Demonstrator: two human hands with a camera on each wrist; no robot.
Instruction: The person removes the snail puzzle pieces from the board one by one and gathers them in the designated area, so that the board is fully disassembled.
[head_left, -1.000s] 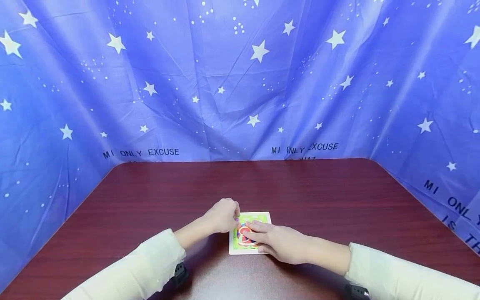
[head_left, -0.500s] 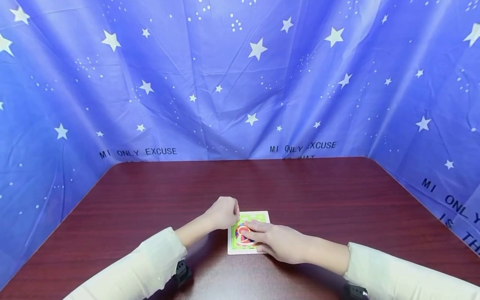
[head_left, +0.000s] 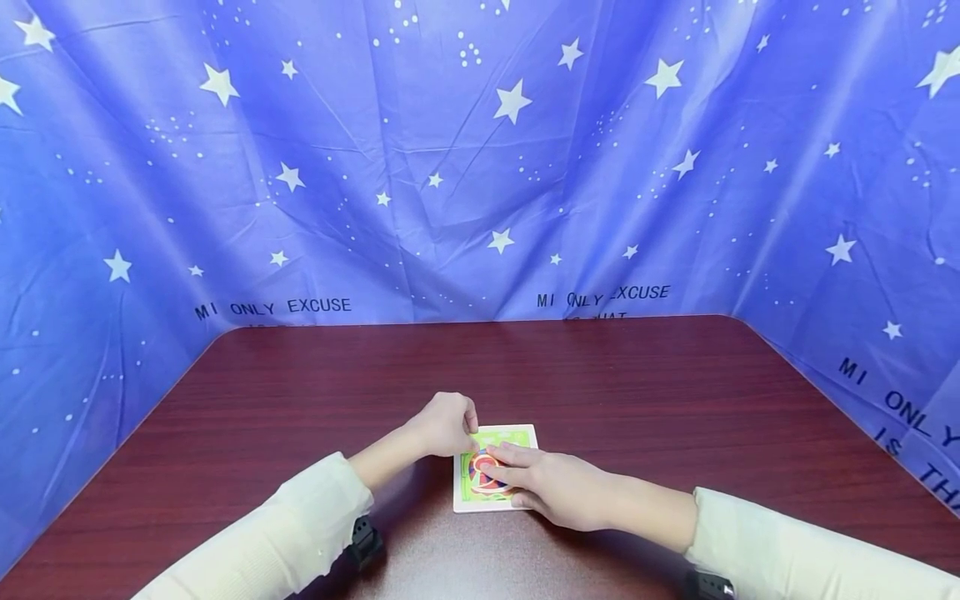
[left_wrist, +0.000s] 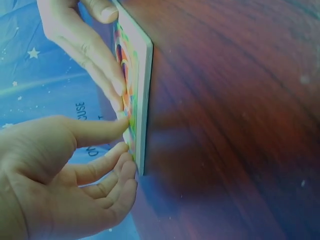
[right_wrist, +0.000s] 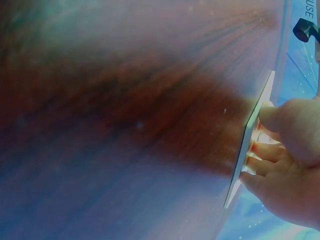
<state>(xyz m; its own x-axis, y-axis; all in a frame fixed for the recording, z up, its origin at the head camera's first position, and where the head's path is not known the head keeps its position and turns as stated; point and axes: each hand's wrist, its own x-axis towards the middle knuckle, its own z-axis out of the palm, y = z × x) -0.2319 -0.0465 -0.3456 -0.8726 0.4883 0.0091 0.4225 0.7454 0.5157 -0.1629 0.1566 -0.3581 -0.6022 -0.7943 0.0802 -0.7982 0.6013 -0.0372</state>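
A flat square board (head_left: 472, 498) with a white border and a green picture with a round red and blue middle lies on the table. It looks like a picture puzzle, but its kind is not certain. My left hand (head_left: 444, 423) is at its left side; in the left wrist view the thumb and bent fingers (left_wrist: 117, 152) touch its face near one end. Whether they pinch anything small is hidden. My right hand (head_left: 572, 487) rests on the board's right part with fingers extended, covering some of the picture. In the right wrist view the board (right_wrist: 250, 125) is seen edge-on.
The dark red-brown wooden table (head_left: 300, 375) reaches back to a blue curtain (head_left: 420, 125) with white stars and lettering. Dark devices are strapped under both light sleeves, the left one (head_left: 365, 542) and the right one (head_left: 711, 585).
My left hand's fingers shift slightly at the board's left side, curling in and then loosening a little. The right hand stays on the board. The head view drifts slightly.
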